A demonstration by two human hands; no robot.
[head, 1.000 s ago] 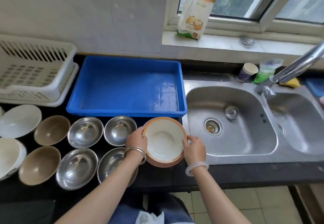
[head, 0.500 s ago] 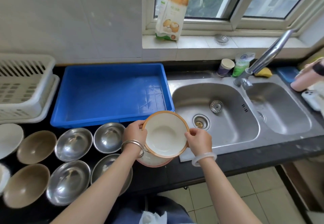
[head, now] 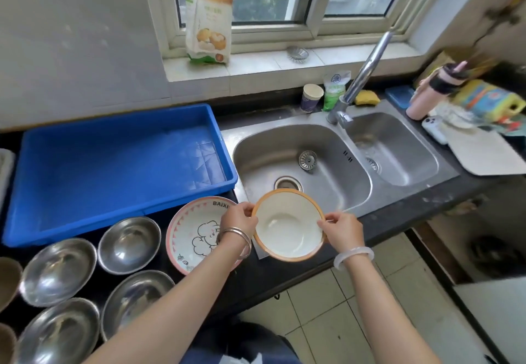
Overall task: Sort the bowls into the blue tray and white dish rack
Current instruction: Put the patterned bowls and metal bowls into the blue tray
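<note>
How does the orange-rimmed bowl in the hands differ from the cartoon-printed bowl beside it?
The orange-rimmed bowl has a plain white inside; the cartoon-printed bowl shows a line drawing, lettering and a pink patterned rim. The orange-rimmed bowl is held by its rim between the left hand and right hand; the cartoon-printed bowl rests on the dark counter, partly behind the left wrist. Both are round, open side up and empty.

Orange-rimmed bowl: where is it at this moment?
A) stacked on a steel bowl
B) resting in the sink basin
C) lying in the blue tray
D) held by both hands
D: the left hand and right hand each grip the rim of the bowl, holding it at the front of the sink, outside the tray.
</note>
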